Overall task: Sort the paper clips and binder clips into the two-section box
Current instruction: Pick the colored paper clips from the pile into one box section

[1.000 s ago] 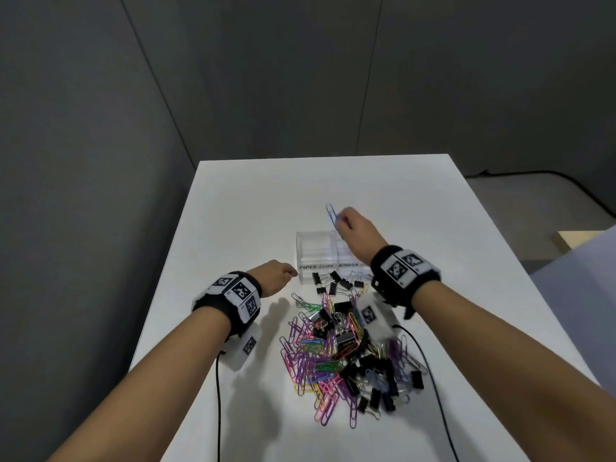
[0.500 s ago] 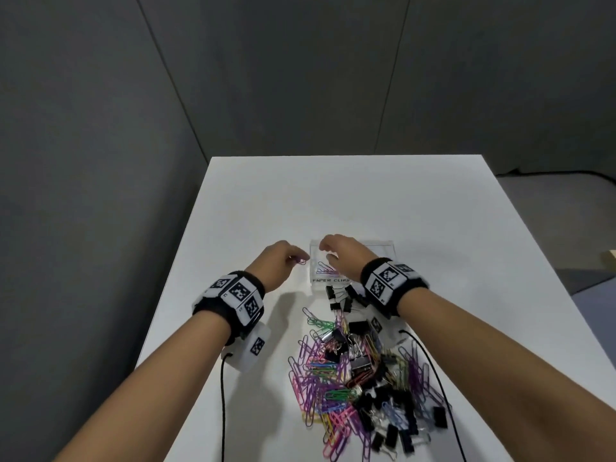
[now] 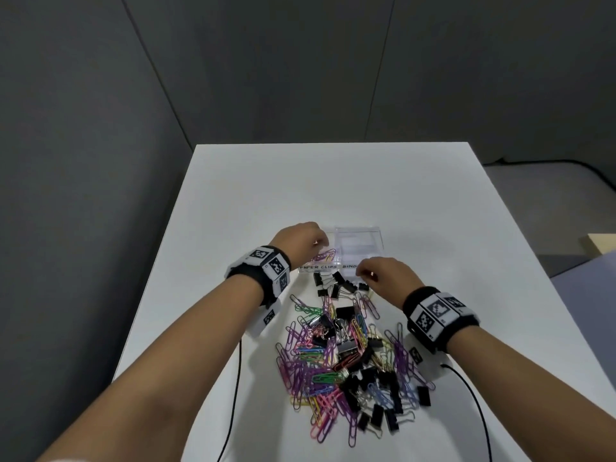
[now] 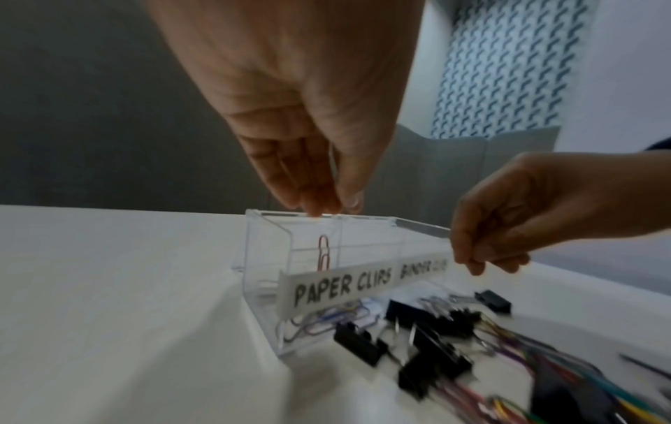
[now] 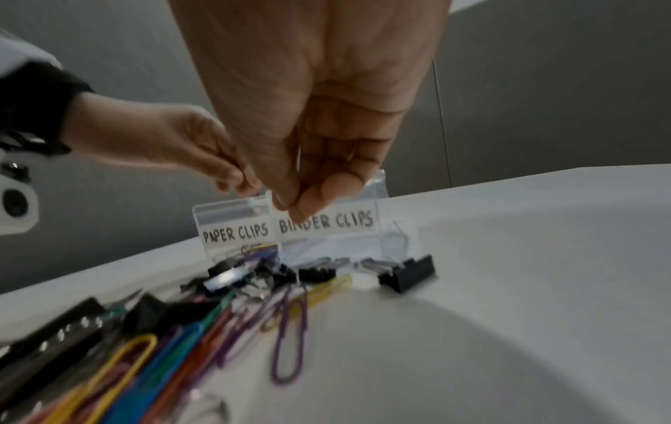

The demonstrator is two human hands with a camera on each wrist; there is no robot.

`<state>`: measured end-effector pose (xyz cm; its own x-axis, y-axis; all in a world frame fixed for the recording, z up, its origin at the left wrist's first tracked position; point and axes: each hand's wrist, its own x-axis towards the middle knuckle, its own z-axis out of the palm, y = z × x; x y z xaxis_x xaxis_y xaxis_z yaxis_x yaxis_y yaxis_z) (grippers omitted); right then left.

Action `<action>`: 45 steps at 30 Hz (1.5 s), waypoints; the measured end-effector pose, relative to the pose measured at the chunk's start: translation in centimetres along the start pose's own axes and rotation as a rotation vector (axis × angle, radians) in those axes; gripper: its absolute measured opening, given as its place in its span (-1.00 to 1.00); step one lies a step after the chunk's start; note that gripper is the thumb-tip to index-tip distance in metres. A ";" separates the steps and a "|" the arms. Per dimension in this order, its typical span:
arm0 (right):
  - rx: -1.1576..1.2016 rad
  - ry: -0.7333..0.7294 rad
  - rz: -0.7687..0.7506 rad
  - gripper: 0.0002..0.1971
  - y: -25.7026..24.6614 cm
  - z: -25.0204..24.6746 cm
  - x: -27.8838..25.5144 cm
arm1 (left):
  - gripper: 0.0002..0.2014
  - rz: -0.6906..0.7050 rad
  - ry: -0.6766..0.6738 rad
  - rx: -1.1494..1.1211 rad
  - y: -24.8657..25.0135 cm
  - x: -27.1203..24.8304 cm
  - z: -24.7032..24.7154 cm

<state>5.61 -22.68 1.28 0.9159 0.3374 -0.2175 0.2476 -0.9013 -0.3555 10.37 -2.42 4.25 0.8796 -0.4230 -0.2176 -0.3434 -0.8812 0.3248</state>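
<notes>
A clear two-section box (image 3: 354, 227), labelled PAPER CLIPS and BINDER CLIPS (image 5: 327, 224), stands mid-table. My left hand (image 3: 300, 240) hovers over its left section, fingers (image 4: 316, 198) pointing down at the rim. Just below them a red paper clip (image 4: 324, 254) is loose inside that section, above other coloured clips (image 3: 325, 255). My right hand (image 3: 383, 276) is at the front of the right section, fingers (image 5: 308, 200) curled against the thumb with nothing visible in them. A mixed pile of paper clips and black binder clips (image 3: 343, 355) lies in front of the box.
Several small black binder clips (image 3: 336, 285) lie right against the box's front wall. The white table (image 3: 333, 188) stretches beyond the box to grey walls. Thin black cables (image 3: 233, 395) trail from both wrists along the pile's sides.
My right hand carried a blue paper clip over the box and has drawn back to the box's front without it. My left hand moved up over the left section and let go of a clip.
</notes>
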 end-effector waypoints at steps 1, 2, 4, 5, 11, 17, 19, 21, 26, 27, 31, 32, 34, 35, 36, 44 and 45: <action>-0.031 -0.002 0.002 -0.76 0.3 0.4 -0.2 | -0.73 0.041 0.022 0.034 0.3 -0.5 0.2; -0.055 0.000 -0.001 -0.76 0.5 0.7 -0.4 | -0.73 0.089 0.019 0.074 0.7 -1.0 0.5; -0.100 -0.012 -0.019 -0.71 0.8 1.3 -0.8 | -0.70 0.209 -0.048 0.164 1.5 -2.0 1.8; -0.135 -0.027 -0.033 -0.67 0.9 1.6 -0.9 | -0.69 0.271 -0.083 0.207 1.8 -2.4 2.7; -0.255 -0.044 -0.042 -0.60 1.1 2.8 -1.4 | -0.69 0.340 -0.071 0.278 2.4 -3.5 6.7; -0.215 -0.016 -0.012 -0.76 1.2 3.7 -2.7 | -0.69 0.340 -0.111 0.333 2.2 -3.8 7.2; -0.185 -0.032 0.002 -0.77 1.4 3.8 -2.9 | -0.65 0.350 -0.121 0.352 1.8 -3.9 6.8; -0.156 -0.033 0.011 -0.78 1.3 4.0 -3.0 | -0.62 0.354 -0.136 0.372 1.2 -4.2 6.5; -0.097 -0.022 0.052 -0.82 0.9 4.6 -3.0 | -0.63 0.338 -0.138 0.429 0.0 -5.1 6.5; -0.072 -0.027 0.064 -0.82 0.9 4.6 -2.8 | -0.65 0.335 -0.127 0.427 -0.1 -5.2 6.6; -0.042 -0.082 0.098 -0.75 0.9 4.0 -2.4 | -0.77 0.349 -0.047 0.405 0.1 -5.3 7.0; -0.049 -0.100 0.104 -0.72 1.0 3.9 -2.3 | -0.75 0.337 -0.057 0.394 0.2 -5.2 7.1; -0.056 -0.127 0.117 -0.68 1.1 3.6 -2.1 | -0.71 0.329 -0.081 0.367 0.5 -5.1 7.2; -0.053 -0.130 0.118 -0.70 1.2 3.6 -2.1 | -0.69 0.336 -0.083 0.364 0.6 -5.0 7.1; -0.048 -0.124 0.116 -0.73 1.3 3.6 -2.1 | -0.69 0.341 -0.087 0.372 0.6 -5.0 7.1; -0.047 -0.071 0.116 -0.81 1.7 3.8 -2.7 | -0.73 0.197 -0.147 0.434 1.5 -4.5 7.6; -0.055 -0.082 0.122 -0.81 1.7 3.8 -2.7 | -0.74 0.188 -0.152 0.441 1.6 -4.6 7.7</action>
<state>2.36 -24.06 -2.18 0.9119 0.2432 -0.3305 0.1549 -0.9499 -0.2715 3.28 -3.49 -1.34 0.7426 -0.5802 -0.3346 -0.6268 -0.7781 -0.0419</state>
